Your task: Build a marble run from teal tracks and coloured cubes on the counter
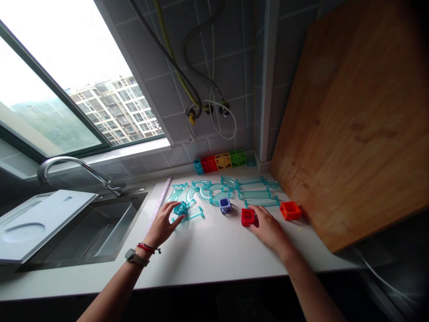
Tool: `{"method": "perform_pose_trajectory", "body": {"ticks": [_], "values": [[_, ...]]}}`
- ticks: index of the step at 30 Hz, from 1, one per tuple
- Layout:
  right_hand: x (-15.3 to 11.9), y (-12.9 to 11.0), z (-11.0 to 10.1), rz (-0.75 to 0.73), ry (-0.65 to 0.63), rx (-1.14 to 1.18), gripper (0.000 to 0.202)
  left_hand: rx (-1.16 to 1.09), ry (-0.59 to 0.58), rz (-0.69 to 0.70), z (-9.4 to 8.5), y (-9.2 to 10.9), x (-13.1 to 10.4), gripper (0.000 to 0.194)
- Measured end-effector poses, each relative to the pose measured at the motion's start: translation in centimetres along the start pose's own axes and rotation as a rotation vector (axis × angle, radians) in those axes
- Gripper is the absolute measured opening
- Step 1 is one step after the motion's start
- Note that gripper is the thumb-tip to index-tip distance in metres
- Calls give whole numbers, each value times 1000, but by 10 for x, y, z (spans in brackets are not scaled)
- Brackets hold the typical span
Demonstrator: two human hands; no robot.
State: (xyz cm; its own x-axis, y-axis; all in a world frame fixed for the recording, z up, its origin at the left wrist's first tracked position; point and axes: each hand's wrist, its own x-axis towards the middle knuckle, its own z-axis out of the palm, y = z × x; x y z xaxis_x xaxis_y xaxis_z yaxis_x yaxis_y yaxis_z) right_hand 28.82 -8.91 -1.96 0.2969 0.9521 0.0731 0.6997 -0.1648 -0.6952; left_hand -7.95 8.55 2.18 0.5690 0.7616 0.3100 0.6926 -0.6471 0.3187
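Two bare hands over a white, smooth, faintly glossy bench (201,252); clock directions from the purple cube (225,205), an open-faced plastic block in mid-bench. Right hand (268,227), 4 o'clock: thumb and fingers pinch a glossy red cube (248,218), hollow, square opening showing. Left hand (161,226), 9 o'clock: thumb and index finger curve around a translucent teal cube (181,208); firm grip or light touch, cannot tell. Orange cube (290,210), hollow and squarish, at 3 o'clock, near the wooden board (351,120).

Teal track pieces (256,194), see-through plastic, straight and curved, spread from 10 to 2 o'clock. Block row (223,161) at 12, by the wall: blue, red, yellow, green, cut-out faces. Board at 2: flat, grained, knotty. Metal sink (129,228) at 8, partly covered by a smooth white panel (50,223); shiny curved faucet (80,163) at 10.

Hidden or unclear: some right-hand fingers sit behind the red cube; whether either held-side cube rests on the bench, can't tell. Track pieces overlap, hard to count. Forearms cut off at 7 and 5, board cut off at the right edge. Below the bench, too dark to read.
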Motion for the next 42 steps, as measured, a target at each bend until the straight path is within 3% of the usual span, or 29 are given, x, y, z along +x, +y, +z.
{"method": "perform_pose_trajectory", "body": {"ticks": [5, 8, 11, 15, 17, 19, 23, 27, 32, 42], "values": [[-8, -12, -11, -60, 81, -90, 69, -15, -19, 64, -5, 27, -22, 30], [-16, -35, -10, -152, 210, -45, 45, 9, -72, 138, -8, 39, -2, 26], [-24, -56, 6, -268, 177, 122, 17, 47, -106, 171, -8, 42, 48, 29], [-32, -65, 38, -406, -112, 194, 16, 151, -135, 174, 6, 31, 139, 41], [-33, -63, 49, -389, -170, 180, 16, 213, -145, 159, 17, 23, 184, 52], [-32, -61, 55, -351, -188, 163, 16, 271, -153, 142, 27, 14, 222, 46], [-29, -61, 57, -301, -193, 144, 16, 336, -184, 142, 42, 1, 280, 40], [-28, -64, 61, -280, -172, 98, 13, 335, -236, 157, 55, -9, 321, 40], [-26, -62, 73, -239, -160, 2, 11, 311, -321, 183, 74, -19, 346, 37], [-24, -54, 85, -253, -151, -41, 7, 363, -211, 200, 101, -31, 334, 38]]}}
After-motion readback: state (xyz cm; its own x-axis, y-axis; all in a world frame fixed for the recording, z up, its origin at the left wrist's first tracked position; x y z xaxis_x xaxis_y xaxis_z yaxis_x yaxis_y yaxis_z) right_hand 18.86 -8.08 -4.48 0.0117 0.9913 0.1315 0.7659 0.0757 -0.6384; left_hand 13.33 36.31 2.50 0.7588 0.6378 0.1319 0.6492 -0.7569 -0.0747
